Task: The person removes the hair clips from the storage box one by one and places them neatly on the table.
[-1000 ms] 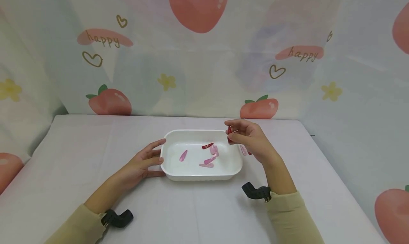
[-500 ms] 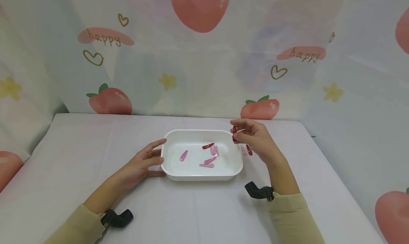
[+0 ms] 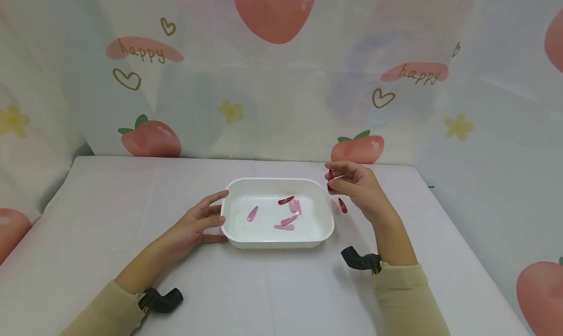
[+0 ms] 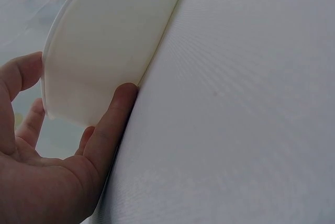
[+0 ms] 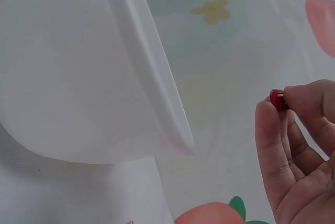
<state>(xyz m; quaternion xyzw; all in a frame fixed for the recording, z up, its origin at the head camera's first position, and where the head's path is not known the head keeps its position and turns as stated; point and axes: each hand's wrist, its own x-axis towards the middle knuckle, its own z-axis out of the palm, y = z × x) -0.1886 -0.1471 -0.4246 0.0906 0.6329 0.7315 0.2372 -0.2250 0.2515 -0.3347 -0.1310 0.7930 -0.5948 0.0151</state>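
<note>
Our left hand (image 3: 193, 227), fingers loosely spread, touches the tray (image 3: 278, 245) at its left edge; clips (image 3: 252, 213) lie inside, two more clips (image 3: 342, 206) beside its right edge; near its far right corner our right hand (image 3: 360, 187) pinches a red clip (image 5: 277, 100)

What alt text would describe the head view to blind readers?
A right hand pinches a red hair clip near a white tray's far right corner, while the left hand rests against its left end. The tray holds several pink clips and a red one; another pink clip and another red clip lie on the tabletop to its right.
</note>
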